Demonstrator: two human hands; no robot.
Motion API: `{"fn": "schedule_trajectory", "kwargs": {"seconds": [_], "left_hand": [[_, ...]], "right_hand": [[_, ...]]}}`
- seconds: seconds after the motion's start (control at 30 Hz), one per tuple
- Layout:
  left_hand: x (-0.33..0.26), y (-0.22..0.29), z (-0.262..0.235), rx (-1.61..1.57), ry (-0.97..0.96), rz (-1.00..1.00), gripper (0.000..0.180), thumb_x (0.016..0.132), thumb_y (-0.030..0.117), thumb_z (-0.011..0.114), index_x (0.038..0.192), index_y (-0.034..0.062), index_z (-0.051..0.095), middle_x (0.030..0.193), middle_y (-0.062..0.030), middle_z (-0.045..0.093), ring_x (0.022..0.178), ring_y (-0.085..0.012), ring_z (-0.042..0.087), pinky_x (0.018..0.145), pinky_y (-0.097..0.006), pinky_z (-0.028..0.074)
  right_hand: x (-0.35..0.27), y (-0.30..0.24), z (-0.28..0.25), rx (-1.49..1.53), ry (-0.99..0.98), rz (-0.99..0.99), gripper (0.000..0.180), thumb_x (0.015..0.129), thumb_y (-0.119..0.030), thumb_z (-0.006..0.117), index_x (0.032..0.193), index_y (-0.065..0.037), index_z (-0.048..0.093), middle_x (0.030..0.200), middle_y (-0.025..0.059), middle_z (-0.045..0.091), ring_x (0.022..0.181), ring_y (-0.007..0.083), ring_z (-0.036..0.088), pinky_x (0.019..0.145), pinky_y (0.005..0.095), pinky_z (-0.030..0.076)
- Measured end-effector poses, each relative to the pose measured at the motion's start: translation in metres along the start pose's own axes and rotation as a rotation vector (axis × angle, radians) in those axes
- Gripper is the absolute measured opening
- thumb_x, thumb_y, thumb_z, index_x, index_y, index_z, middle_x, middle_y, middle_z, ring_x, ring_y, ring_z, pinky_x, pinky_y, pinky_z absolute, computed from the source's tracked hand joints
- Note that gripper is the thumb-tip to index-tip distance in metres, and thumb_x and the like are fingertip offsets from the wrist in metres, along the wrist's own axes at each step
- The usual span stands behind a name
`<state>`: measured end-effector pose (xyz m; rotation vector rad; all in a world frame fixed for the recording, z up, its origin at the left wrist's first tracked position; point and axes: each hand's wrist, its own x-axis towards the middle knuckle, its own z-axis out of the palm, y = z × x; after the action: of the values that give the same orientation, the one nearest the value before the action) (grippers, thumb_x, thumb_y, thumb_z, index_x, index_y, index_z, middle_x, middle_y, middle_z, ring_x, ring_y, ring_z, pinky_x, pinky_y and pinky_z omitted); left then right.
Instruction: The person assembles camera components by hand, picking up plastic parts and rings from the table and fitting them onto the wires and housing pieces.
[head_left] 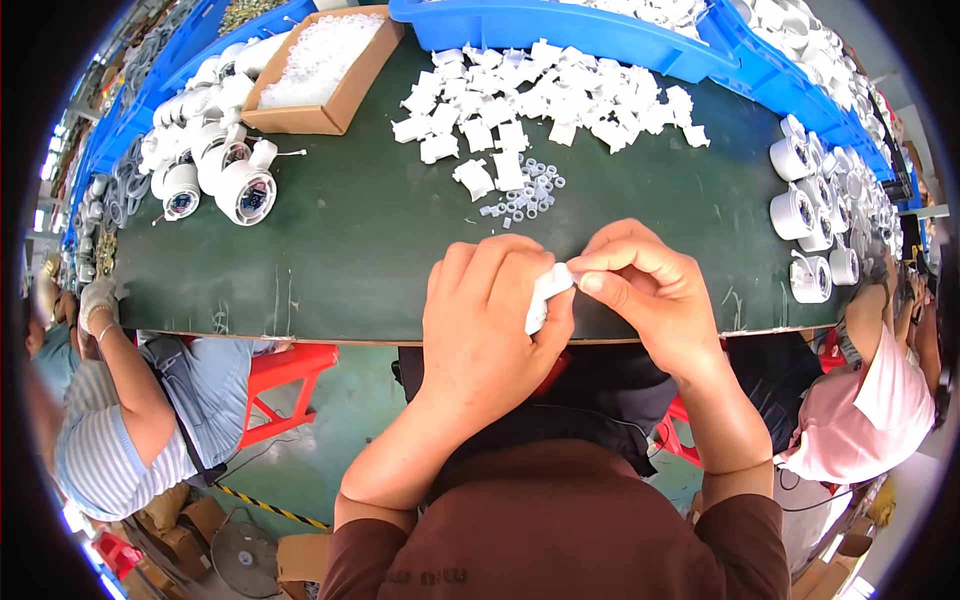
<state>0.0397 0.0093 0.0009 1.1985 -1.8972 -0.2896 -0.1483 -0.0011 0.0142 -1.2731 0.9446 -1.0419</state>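
Near the front edge of the green table, my left hand is closed around a white plastic part. My right hand pinches at the upper end of that part with thumb and index finger. Between those fingertips a small translucent piece seems to show, too small and covered to make out fully. Beyond my hands lies a cluster of small translucent rings. Just behind the rings, loose white plastic parts of a similar look are heaped on the table.
An open cardboard box of translucent pieces stands at the back left, beside white camera-like housings. More white cylindrical housings line the right. Blue bins border the back. People sit at both sides, one with a gloved hand.
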Motion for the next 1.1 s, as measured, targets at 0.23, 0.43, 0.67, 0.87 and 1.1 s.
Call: {"fn": "schedule_trajectory", "kwargs": {"seconds": [0.23, 0.43, 0.67, 0.87, 1.1], "left_hand": [[0.0, 0.0, 0.0, 0.025, -0.021, 0.007, 0.037, 0.071, 0.002, 0.078, 0.103, 0.0074, 0.062, 0.104, -0.0093, 0.065, 0.086, -0.0308, 0.059, 0.074, -0.04, 0.048], [0.0, -0.002, 0.002, 0.032, -0.032, 0.035, 0.038, 0.071, 0.003, 0.078, 0.103, 0.0084, 0.058, 0.102, -0.009, 0.064, 0.088, -0.0314, 0.06, 0.074, -0.04, 0.047], [-0.008, -0.003, 0.012, -0.016, 0.092, 0.022, 0.042, 0.07, -0.001, 0.078, 0.105, 0.0088, 0.058, 0.103, -0.0092, 0.063, 0.09, -0.0298, 0.06, 0.075, -0.039, 0.049], [-0.012, -0.004, 0.009, -0.043, 0.126, 0.029, 0.042, 0.071, -0.002, 0.079, 0.106, 0.0109, 0.06, 0.1, -0.0085, 0.065, 0.091, -0.0288, 0.061, 0.073, -0.038, 0.049], [-0.005, -0.018, -0.022, -0.048, -0.048, 0.08, 0.028, 0.072, 0.008, 0.081, 0.093, 0.0116, 0.063, 0.097, -0.0049, 0.067, 0.086, -0.0292, 0.062, 0.077, -0.041, 0.046]], "right_hand": [[0.005, -0.002, 0.004, 0.068, -0.017, 0.069, 0.012, 0.094, 0.004, 0.067, 0.105, 0.002, 0.071, 0.108, 0.0099, 0.066, 0.102, 0.0177, 0.064, 0.092, 0.0332, 0.052], [0.01, -0.003, 0.005, 0.174, -0.051, 0.166, 0.008, 0.096, -0.003, 0.068, 0.102, 0.002, 0.067, 0.101, 0.0079, 0.07, 0.098, 0.0146, 0.066, 0.09, 0.0309, 0.054], [0.009, 0.005, 0.017, 0.281, 0.022, 0.199, 0.009, 0.097, -0.004, 0.065, 0.106, -0.001, 0.064, 0.105, 0.0082, 0.07, 0.097, 0.0136, 0.065, 0.09, 0.0315, 0.052], [0.001, 0.005, 0.025, 0.174, 0.075, 0.121, 0.004, 0.101, -0.001, 0.058, 0.103, -0.001, 0.061, 0.105, 0.0078, 0.069, 0.096, 0.0114, 0.064, 0.087, 0.0299, 0.054], [-0.005, 0.011, 0.033, -0.076, -0.003, 0.06, 0.009, 0.102, -0.003, 0.058, 0.108, -0.002, 0.064, 0.105, 0.0056, 0.067, 0.1, 0.0112, 0.062, 0.087, 0.028, 0.05]]}}
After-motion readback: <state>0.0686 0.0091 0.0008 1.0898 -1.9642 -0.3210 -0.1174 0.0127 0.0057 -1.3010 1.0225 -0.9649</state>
